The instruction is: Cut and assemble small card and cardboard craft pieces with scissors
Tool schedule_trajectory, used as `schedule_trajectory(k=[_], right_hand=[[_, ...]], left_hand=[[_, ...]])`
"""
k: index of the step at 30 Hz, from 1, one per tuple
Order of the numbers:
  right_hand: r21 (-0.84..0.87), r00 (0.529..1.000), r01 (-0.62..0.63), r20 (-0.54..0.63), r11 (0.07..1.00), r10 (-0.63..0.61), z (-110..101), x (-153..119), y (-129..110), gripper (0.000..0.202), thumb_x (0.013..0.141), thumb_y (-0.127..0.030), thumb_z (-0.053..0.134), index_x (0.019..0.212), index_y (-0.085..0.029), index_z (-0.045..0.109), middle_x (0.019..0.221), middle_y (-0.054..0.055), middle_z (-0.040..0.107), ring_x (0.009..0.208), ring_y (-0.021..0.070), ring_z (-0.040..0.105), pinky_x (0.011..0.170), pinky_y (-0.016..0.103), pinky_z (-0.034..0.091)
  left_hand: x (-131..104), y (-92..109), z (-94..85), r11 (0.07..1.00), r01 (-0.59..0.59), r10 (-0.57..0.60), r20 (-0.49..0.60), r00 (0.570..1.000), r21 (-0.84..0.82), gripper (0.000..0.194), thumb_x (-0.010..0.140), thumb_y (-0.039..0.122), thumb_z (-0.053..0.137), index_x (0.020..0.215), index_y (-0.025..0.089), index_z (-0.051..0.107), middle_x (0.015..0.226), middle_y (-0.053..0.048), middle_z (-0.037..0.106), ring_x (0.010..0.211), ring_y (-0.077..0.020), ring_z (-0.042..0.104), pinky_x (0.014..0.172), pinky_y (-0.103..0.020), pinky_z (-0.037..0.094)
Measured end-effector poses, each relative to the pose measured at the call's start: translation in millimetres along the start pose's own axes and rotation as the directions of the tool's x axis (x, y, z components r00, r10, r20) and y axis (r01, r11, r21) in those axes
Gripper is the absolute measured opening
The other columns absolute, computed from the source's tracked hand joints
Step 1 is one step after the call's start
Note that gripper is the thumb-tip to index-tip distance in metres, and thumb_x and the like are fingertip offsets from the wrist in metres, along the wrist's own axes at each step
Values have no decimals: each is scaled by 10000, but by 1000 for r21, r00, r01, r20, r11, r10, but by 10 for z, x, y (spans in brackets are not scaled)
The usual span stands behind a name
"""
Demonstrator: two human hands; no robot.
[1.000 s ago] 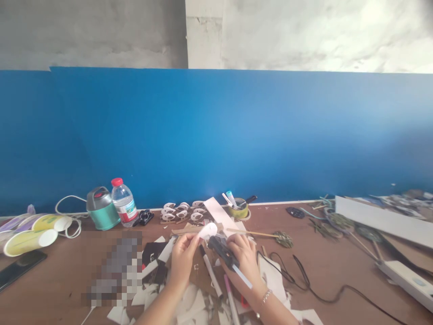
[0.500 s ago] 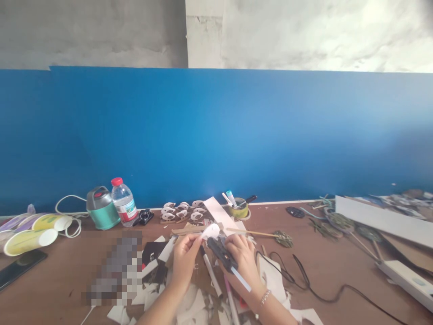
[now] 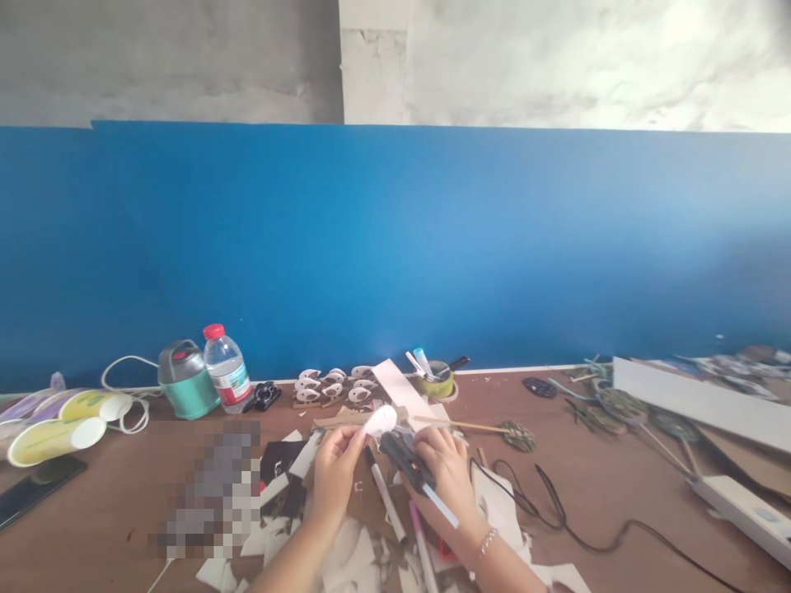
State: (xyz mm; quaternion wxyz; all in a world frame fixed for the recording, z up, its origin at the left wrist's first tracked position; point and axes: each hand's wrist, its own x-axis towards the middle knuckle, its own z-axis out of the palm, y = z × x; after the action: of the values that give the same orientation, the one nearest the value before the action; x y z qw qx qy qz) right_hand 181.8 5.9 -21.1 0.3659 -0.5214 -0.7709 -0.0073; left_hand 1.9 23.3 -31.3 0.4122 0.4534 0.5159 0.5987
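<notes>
Between thumb and fingers, my left hand (image 3: 335,465) pinches a small rounded white paper piece (image 3: 381,421). My right hand (image 3: 446,469) is wrapped round a black hot glue gun (image 3: 406,461), with a pale glue stick (image 3: 441,506) poking out of its rear. The gun's front end is close to the right edge of the paper piece; whether they touch I cannot tell. Beneath the hands lie a white marker (image 3: 385,497) and many white paper scraps (image 3: 349,553). Behind them stand several white curled paper shapes with dark spots (image 3: 334,385).
A water bottle (image 3: 227,371) and a teal-and-grey container (image 3: 187,383) stand at the back left, near paper cups (image 3: 58,441) and a phone (image 3: 40,492). A tape roll (image 3: 437,380) holds pens. A black cord (image 3: 593,539) runs right, near a white power strip (image 3: 745,515).
The white paper piece has turned slightly and shifted a little left, apart from the glue gun's front. Both hands keep their hold and have barely moved.
</notes>
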Motion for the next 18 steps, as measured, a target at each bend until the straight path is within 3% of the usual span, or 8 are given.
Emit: schedule_trajectory(k=[6,9,12,14,18], right_hand=[[-119,1000,19,-10,993,-20,-86,36,32,115,710,-123,585,771,-218,563,890,54,594,836,236,495,754,361,313],[-206,999,-44,-34,978,38,-187,94,120,143,733,-86,535,787,-219,532,862,58,606,816,234,513,761,358,303],[-259,991,-134,-16,956,134,-361,160,367,150,744,-108,521,854,-207,499,783,39,618,772,225,549,797,354,294],[-278,974,-191,61,941,216,-497,178,608,206,714,-107,531,891,-204,490,732,19,632,738,218,565,779,334,291],[-352,909,-310,162,884,383,-673,113,1080,317,665,-68,503,948,-211,520,877,74,666,887,262,576,747,330,279]], left_hand=[[-3,29,10,1000,5,-6,-19,1000,-28,371,706,536,674,779,173,699,796,-74,715,791,-248,648,725,-305,480],[-10,60,20,997,30,-33,-41,999,-68,381,667,542,701,755,171,697,766,-65,716,779,-247,649,725,-312,486],[-13,84,24,990,73,-79,-48,996,-121,386,637,535,724,767,173,695,792,-68,732,827,-260,663,767,-331,493],[-9,94,22,985,94,-102,-43,994,-147,381,627,523,737,777,175,697,801,-67,739,851,-264,668,788,-337,493],[1,97,14,980,109,-120,-56,991,-169,363,616,506,752,753,174,701,768,-65,736,849,-268,669,789,-339,491]])
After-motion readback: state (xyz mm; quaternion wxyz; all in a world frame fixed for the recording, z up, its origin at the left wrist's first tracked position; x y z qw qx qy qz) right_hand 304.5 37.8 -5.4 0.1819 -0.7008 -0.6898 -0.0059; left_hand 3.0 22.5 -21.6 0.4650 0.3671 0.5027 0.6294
